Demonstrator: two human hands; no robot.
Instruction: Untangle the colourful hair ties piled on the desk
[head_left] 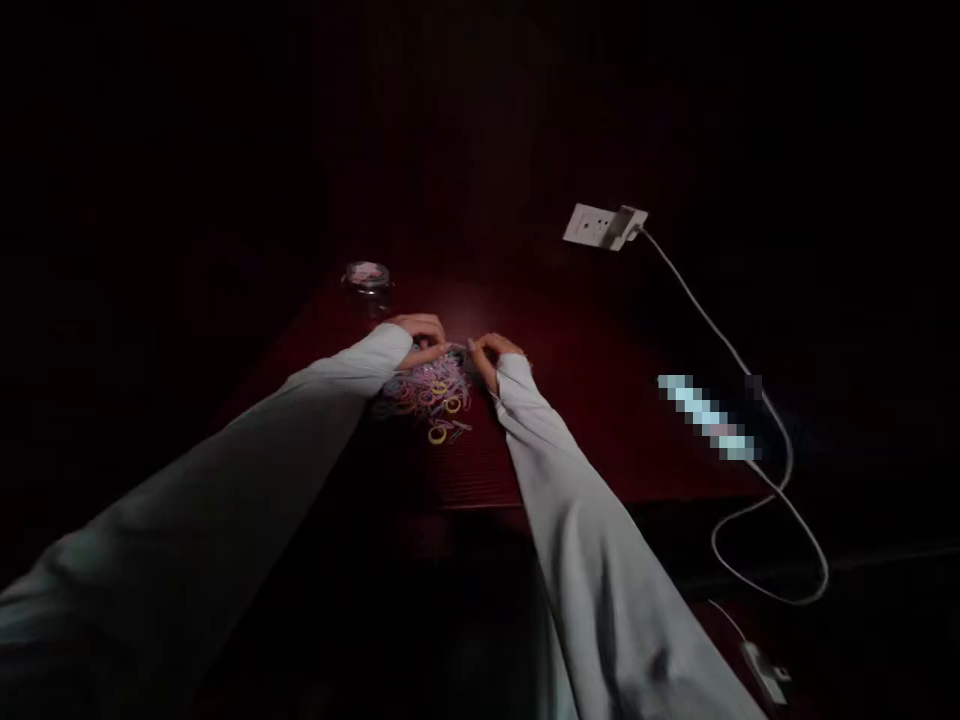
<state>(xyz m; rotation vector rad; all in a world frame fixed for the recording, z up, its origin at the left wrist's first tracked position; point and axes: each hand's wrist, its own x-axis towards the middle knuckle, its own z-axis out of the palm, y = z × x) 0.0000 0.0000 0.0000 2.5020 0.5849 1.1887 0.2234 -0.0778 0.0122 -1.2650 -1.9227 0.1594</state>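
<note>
A pile of small coloured elastic hair ties [435, 385] lies on the dark red table, with purple, pink and yellow rings among them. At the back left of the pile, my left hand [421, 336] is closed, thumb and fingers drawn together. My right hand [495, 352] is at the back right, its thumb and fingertips pinched. The fingertips of both hands come close together above the far edge of the pile. Whatever lies between them is too small and dark to make out. A few yellow rings sit loose at the near edge.
Behind my left hand stands a clear lidded jar [367, 285]. A wall socket [592, 226] with a charger is at the back right; its white cable [697, 305] loops past a blurred bright object [705, 416]. The table's front edge [480, 507] crosses below the pile.
</note>
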